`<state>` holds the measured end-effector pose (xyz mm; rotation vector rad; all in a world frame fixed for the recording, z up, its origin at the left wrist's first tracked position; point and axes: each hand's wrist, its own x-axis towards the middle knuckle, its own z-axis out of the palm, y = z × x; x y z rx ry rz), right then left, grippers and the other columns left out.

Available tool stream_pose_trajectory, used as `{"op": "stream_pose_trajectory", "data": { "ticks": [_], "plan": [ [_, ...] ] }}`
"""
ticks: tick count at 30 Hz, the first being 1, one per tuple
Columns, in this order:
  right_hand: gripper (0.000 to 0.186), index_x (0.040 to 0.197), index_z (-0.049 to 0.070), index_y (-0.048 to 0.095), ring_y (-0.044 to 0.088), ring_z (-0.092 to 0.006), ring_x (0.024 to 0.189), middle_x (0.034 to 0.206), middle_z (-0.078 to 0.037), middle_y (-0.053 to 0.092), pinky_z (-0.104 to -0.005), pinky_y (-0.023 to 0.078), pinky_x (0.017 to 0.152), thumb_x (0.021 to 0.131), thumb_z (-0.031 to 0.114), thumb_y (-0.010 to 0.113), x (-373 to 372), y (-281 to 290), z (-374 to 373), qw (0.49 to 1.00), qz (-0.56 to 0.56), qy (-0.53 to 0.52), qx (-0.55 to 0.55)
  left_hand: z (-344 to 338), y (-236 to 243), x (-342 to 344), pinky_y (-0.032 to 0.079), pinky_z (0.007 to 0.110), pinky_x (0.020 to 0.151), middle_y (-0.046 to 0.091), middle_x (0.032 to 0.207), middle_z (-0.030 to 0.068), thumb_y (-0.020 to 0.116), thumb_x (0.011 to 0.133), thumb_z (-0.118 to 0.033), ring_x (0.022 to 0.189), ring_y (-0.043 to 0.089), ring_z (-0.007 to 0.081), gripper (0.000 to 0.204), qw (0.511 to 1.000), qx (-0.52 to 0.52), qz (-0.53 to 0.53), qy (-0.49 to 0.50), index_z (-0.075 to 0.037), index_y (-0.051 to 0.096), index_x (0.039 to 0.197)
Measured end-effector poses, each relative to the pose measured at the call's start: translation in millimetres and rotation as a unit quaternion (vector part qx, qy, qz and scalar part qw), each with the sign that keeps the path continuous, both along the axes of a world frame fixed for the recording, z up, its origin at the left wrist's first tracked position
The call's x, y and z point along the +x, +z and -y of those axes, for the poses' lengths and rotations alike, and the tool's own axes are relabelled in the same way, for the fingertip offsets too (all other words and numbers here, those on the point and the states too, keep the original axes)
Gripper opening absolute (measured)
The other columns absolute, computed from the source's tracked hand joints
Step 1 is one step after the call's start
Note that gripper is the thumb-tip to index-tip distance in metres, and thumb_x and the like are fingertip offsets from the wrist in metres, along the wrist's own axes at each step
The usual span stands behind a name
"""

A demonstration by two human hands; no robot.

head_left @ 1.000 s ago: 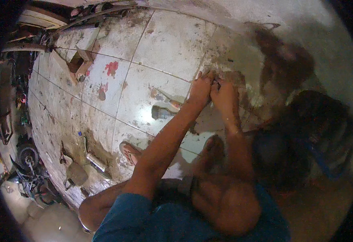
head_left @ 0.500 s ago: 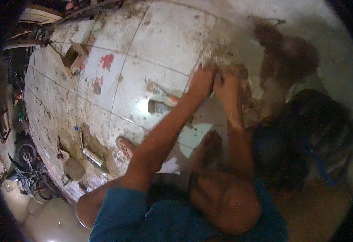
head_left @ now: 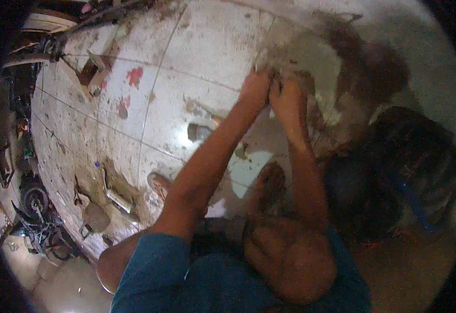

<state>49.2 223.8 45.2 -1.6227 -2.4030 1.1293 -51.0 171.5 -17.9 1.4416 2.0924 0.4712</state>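
Left hand (head_left: pixel 256 87) and right hand (head_left: pixel 289 99) curl close together, any grip indiscernible through blur.

Dim, uneven light leaves the far and middle floor tiles (head_left: pixel 207 44) palest, with a small white glare spot (head_left: pixel 184 134) mid-floor. The right side sinks into murk (the dark bulk (head_left: pixel 426 161) there barely keeps an outline). The left hand (head_left: pixel 256 87) and right hand (head_left: pixel 288 100) look blurred, their fingers indistinct. Grain speckles the shadows; tile joints (head_left: pixel 160 65) bow toward the black rim.
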Motion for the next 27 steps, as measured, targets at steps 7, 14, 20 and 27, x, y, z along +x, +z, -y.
{"op": "stream_pose_trajectory", "data": {
  "ticks": [7,14,20,27],
  "plan": [
    [0.028,0.102,-0.003,0.072,0.066,-0.0491,0.091,0.097,-0.03,0.069,-0.0538,0.052,0.082,0.091,0.02,0.063,2.0,-22.3,10.1,0.995,-0.058,0.011,0.086,4.7,-15.0,-3.5,0.055,0.052,0.093,0.062,0.133,0.0205,0.06,0.09,-0.019,0.115,0.063,0.0447,0.046,0.998,-0.053,0.038,0.011,-0.012,0.058,0.136],
    [0.033,0.096,-0.006,0.071,0.067,-0.0478,0.09,0.096,-0.033,0.067,-0.0543,0.052,0.078,0.095,0.024,0.058,-3.7,-27.5,4.5,0.996,-0.059,0.012,0.065,0.6,-17.5,-7.1,0.052,0.055,0.096,0.063,0.13,0.023,0.066,0.085,-0.016,0.113,0.064,0.0427,0.045,1.0,0.006,0.005,0.018,-0.009,0.062,0.13],
    [0.033,0.094,-0.008,0.07,0.067,-0.0484,0.084,0.087,-0.033,0.066,-0.053,0.052,0.072,0.094,0.023,0.06,14.3,-29.1,15.8,0.97,-0.096,0.027,0.223,16.3,-28.1,8.8,0.055,0.056,0.089,0.063,0.133,0.0187,0.064,0.089,-0.019,0.117,0.062,0.0416,0.038,0.995,0.095,-0.001,-0.003,-0.007,0.064,0.125],
    [0.033,0.095,-0.008,0.07,0.068,-0.0482,0.087,0.091,-0.033,0.068,-0.0526,0.052,0.076,0.094,0.024,0.061,13.0,-26.2,11.7,0.986,-0.07,0.015,0.149,7.4,12.1,6.7,0.049,0.05,0.101,0.066,0.121,0.0219,0.064,0.087,-0.014,0.108,0.067,0.0384,0.041,1.0,-0.005,-0.018,-0.012,-0.006,0.061,0.127]
  ]
}}
